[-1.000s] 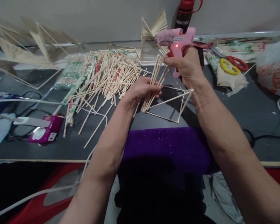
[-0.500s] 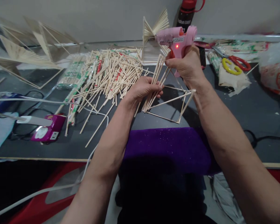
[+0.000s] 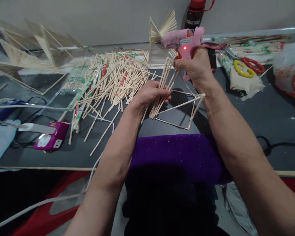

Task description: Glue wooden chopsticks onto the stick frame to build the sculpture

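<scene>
My right hand [image 3: 197, 67] is wrapped round the handle of a pink hot glue gun [image 3: 181, 39] whose red light is lit. The gun points left, above the top of a wooden stick frame [image 3: 178, 109]. Several sticks of the frame stand slanted at its left side, and my left hand [image 3: 157, 93] is closed round them. The frame's other sticks form an open shape resting on the dark table. Where the nozzle ends is hard to make out against a fan-shaped stick model [image 3: 167, 24] behind it.
Loose chopsticks [image 3: 120, 77] lie piled left of my hands. Finished stick models [image 3: 36, 62] stand at far left, near a magenta power adapter [image 3: 52, 136] with white cables. Scissors [image 3: 247, 67], a dark bottle [image 3: 195, 16] and a plastic bag [image 3: 291, 70] are at right. Purple cloth [image 3: 174, 157] covers the front edge.
The glue gun and my right hand have shifted very slightly left. My left hand keeps its hold on the sticks in nearly the same place.
</scene>
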Action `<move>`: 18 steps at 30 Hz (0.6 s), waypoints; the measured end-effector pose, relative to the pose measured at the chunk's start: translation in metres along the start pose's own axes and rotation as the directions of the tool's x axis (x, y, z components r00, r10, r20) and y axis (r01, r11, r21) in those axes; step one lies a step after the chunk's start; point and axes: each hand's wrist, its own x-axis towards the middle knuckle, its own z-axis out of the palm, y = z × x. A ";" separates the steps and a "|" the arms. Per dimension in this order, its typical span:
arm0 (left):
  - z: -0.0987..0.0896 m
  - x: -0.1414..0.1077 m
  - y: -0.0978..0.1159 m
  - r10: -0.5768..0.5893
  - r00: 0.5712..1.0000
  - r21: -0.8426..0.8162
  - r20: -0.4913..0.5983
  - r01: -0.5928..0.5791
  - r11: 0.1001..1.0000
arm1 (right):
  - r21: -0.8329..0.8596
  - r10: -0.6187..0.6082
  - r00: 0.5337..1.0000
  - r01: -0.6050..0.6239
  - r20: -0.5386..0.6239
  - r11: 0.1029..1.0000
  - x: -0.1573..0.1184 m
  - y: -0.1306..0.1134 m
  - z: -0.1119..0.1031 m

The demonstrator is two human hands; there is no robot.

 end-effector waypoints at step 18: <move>-0.001 0.001 -0.002 0.020 1.000 0.008 0.024 -0.020 1.000 | 0.050 0.289 0.957 -0.289 0.009 0.956 0.019 0.030 -0.011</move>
